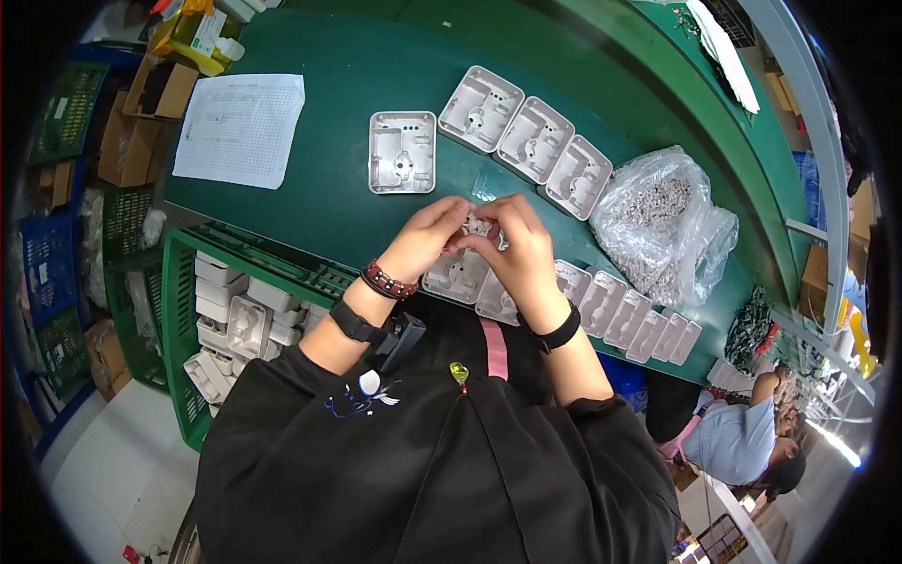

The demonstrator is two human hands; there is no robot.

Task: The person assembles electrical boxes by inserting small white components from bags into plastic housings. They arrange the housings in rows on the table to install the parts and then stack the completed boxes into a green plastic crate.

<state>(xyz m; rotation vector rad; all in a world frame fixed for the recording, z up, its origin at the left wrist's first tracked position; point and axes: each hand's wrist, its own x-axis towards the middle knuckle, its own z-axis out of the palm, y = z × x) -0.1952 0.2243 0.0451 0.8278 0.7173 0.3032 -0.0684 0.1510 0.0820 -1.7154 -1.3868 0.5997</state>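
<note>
Beyond the black shirt (432, 461), grasping a small pale part (477, 226) in the fingertips of left hand (437, 228) and right hand (522, 249), over the worktop (329, 211) near grey housings (402, 153). Best gripped lightly by the edges, low and steady.

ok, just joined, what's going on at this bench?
A person is holding a small pale part in the fingers of both hands, left and right, above the green table. One open grey housing sits alone ahead, with a slanted row of three to its right. More housings line the near edge, a clear bag of small parts lies on the right, and a green crate at left holds further housings.
</note>
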